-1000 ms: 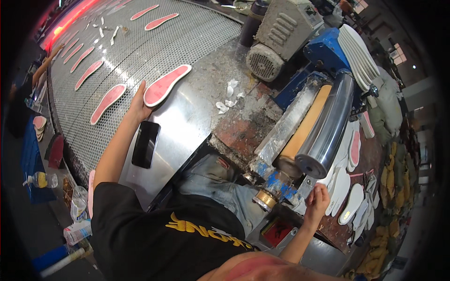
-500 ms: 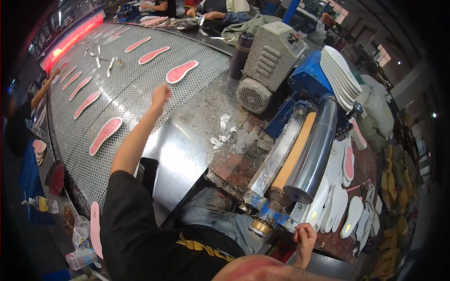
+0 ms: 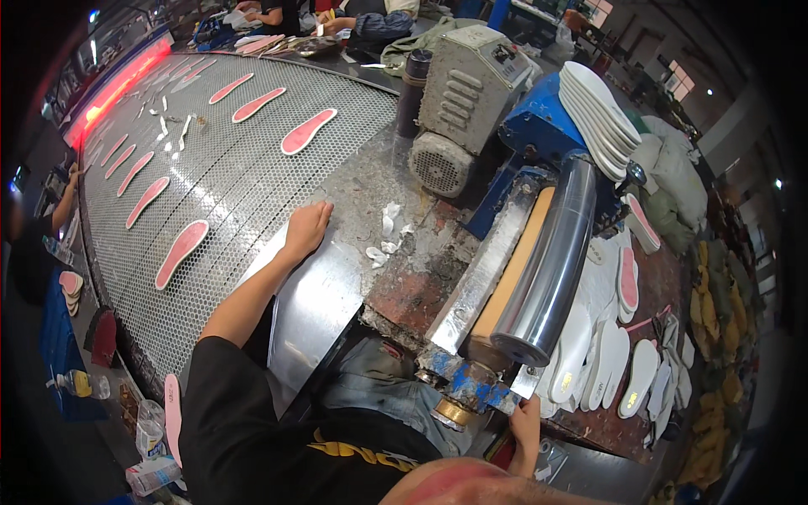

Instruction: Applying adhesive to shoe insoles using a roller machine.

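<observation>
My left hand (image 3: 309,229) hovers over the shiny sheet-metal edge beside the perforated conveyor belt. Its fingers are curled together, and nothing sticks out of them. Low at the near end of the roller machine (image 3: 547,269), my right hand (image 3: 525,427) has its fingers drawn together just below a small metal plate (image 3: 527,382). What those fingers hold, if anything, is hidden. Pink insoles with white rims lie spaced along the belt; the nearest pink insole (image 3: 182,254) is left of my left forearm, and another pink insole (image 3: 309,131) lies beyond the hand.
Stacked white insoles (image 3: 599,118) lean on the machine's blue housing. More white insoles (image 3: 606,362) and scraps cover the bench right of the steel roller (image 3: 551,261). A grey motor (image 3: 471,101) stands behind. White scraps (image 3: 390,223) lie nearby. Other people work at the far end and left.
My left hand has drawn back from the belt toward me and slightly right. My right hand has shifted left, closer to the roller's end. The view has turned slightly.
</observation>
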### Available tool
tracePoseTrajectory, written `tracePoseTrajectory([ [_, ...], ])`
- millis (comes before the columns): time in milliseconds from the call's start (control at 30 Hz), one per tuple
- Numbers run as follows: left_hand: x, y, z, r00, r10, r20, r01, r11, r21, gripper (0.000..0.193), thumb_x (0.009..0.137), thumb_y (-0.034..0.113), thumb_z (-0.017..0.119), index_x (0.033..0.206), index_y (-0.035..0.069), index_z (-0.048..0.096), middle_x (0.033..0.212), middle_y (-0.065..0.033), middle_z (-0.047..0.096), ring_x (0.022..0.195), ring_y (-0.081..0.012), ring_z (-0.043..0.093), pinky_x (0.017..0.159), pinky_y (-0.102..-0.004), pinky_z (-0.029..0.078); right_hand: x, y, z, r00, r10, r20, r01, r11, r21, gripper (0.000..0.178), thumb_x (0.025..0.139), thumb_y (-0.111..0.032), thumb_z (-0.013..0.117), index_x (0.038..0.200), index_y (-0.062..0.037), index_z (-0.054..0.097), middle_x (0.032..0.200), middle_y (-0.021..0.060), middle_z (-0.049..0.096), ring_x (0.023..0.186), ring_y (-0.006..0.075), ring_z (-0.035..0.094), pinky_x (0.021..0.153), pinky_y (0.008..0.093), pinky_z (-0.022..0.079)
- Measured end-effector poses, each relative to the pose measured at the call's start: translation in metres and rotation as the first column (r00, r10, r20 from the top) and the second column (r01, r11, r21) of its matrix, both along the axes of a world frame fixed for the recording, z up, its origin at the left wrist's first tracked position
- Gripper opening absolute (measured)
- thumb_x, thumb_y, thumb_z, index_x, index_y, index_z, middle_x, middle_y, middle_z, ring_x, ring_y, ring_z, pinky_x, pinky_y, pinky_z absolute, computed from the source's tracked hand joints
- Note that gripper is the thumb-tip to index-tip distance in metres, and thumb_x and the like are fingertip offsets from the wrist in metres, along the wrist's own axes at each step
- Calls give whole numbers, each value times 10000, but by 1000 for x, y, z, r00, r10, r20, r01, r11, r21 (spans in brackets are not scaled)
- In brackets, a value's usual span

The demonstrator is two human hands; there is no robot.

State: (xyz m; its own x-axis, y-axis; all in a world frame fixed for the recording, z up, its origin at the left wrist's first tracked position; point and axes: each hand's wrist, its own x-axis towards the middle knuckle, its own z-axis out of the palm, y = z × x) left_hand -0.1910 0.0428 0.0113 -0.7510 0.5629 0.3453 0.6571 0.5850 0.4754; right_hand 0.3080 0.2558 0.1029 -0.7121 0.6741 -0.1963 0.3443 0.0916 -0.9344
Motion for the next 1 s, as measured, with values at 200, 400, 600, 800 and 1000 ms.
tracePoseTrajectory([
  [200, 2, 3, -9, 989, -43, -144, 36, 998, -49, 286, 956, 232, 420, 792, 20, 519, 700, -218, 563, 701, -423, 535, 660, -505, 391, 3, 12, 8, 998, 38, 59, -44, 993, 110, 143, 870, -40, 461, 803, -6, 582, 697, -5, 556, 637, 66, 474, 573, 220, 385],
  [400, -15, -2, -38, 910, -254, -329, 252, 966, -48, 298, 954, 187, 394, 805, -7, 563, 739, -218, 566, 714, -405, 538, 656, -495, 395, 30, 48, 28, 985, -132, 107, 93, 944, 315, 157, 885, -99, 479, 795, -1, 563, 642, 42, 551, 612, 102, 504, 554, 267, 406],
  [600, -25, -3, -45, 987, -157, -25, 155, 986, -62, 373, 962, 259, 379, 768, -39, 493, 728, -230, 581, 673, -389, 536, 614, -470, 363, 65, 85, 55, 922, -386, 20, 273, 687, 674, 128, 854, -82, 494, 844, 1, 590, 662, 83, 559, 594, 118, 513, 551, 264, 395],
  [800, -10, 7, -26, 963, -227, -147, 212, 971, -114, 374, 945, 246, 428, 727, -35, 543, 733, -230, 587, 678, -398, 549, 629, -470, 392, 103, 137, 12, 652, -717, 249, 161, 451, 878, 461, 823, -412, 622, 1025, -1, 574, 886, 181, 609, 831, 349, 606, 723, 456, 470],
  [1000, 9, 8, -5, 886, -319, -336, 199, 917, -346, 286, 929, 199, 481, 727, 6, 539, 704, -204, 544, 692, -388, 520, 649, -487, 389, 111, 162, -20, 543, -730, 414, 19, 504, 864, 598, 775, -504, 637, 977, 57, 590, 1001, 275, 594, 958, 426, 574, 844, 488, 463],
])
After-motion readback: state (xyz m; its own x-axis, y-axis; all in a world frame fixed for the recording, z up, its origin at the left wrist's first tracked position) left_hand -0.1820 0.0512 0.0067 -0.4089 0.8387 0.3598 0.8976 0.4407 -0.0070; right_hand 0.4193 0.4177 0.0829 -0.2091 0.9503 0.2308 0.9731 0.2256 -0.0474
